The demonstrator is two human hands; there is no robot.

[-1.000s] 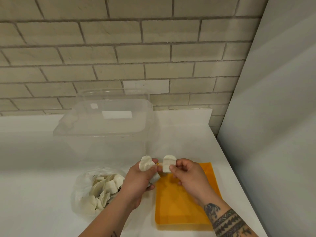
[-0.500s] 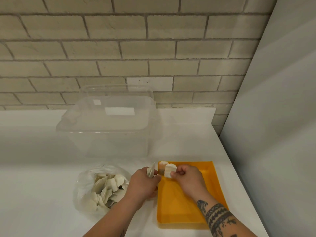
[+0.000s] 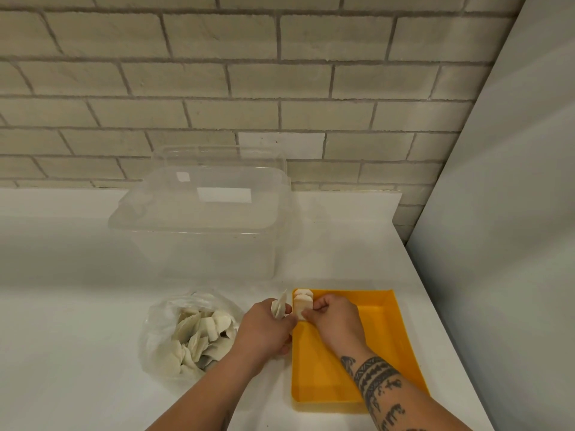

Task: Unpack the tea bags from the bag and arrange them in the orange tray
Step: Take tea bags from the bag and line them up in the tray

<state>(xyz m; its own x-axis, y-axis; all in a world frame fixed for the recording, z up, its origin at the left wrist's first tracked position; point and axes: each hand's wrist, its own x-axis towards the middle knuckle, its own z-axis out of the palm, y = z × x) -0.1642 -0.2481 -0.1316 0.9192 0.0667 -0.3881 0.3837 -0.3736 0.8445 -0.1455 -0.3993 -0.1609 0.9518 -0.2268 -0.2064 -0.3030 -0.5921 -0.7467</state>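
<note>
An orange tray (image 3: 389, 346) lies on the white counter at the lower right. In its far left corner stand a couple of white tea bags (image 3: 302, 301) in a row. My right hand (image 3: 334, 320) is over that corner and pinches the nearest tea bag of the row. My left hand (image 3: 267, 332) hovers just left of the tray's edge and grips a few tea bags (image 3: 280, 306) that stick up from its fingers. A clear plastic bag (image 3: 158, 334) with several loose tea bags (image 3: 202, 337) lies open to the left of my left hand.
A large clear plastic box (image 3: 202, 225) with its lid on stands behind the bag and tray, against the brick wall. A grey panel (image 3: 504, 244) closes the counter on the right. White countertop (image 3: 62, 290) stretches to the left.
Both hands came down from above the counter to the tray. My right hand brought its tea bag down into the tray's far left corner, where tea bags now stand. The left hand moved to the tray's edge.
</note>
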